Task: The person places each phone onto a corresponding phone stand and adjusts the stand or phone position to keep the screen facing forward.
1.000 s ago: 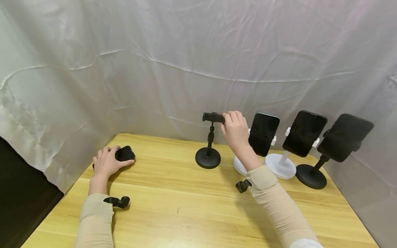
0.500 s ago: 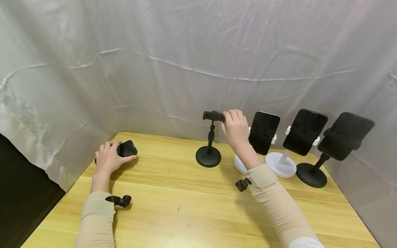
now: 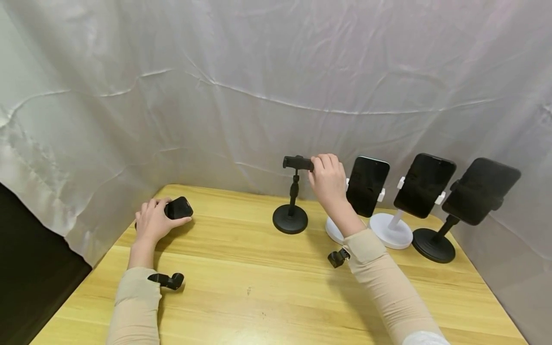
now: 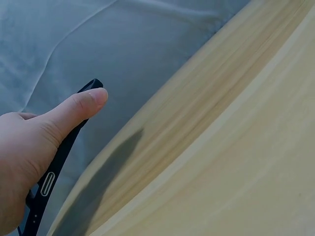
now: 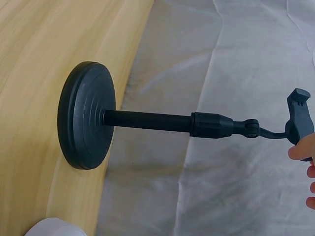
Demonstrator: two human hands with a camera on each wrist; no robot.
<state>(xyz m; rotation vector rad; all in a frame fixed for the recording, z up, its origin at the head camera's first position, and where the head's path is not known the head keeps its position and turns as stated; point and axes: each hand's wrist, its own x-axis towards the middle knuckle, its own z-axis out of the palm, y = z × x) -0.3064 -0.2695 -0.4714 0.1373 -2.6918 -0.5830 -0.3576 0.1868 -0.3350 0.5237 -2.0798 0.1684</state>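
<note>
My left hand (image 3: pixel 152 221) holds a black smartphone (image 3: pixel 178 208) by its edges at the table's left side. In the left wrist view the thumb lies along the side of the phone (image 4: pixel 59 160), and a shadow falls on the wood beside it. A black phone stand (image 3: pixel 290 219) with a round base stands upright near the back edge. The right hand (image 3: pixel 328 177) grips the right end of its clamp (image 3: pixel 297 163), which carries no phone. In the right wrist view, thumb and fingertips show at the clamp (image 5: pixel 299 120).
Right of my right hand are two white stands holding phones (image 3: pixel 368 184) (image 3: pixel 424 184) and a black stand with another phone (image 3: pixel 482 190). My forearm partly covers the nearest white one. A grey curtain (image 3: pixel 241 120) hangs behind the wooden table (image 3: pixel 241 268).
My left hand has moved slightly to the right and away from me with the phone. The right hand keeps its hold on the clamp, and the stand stays in place.
</note>
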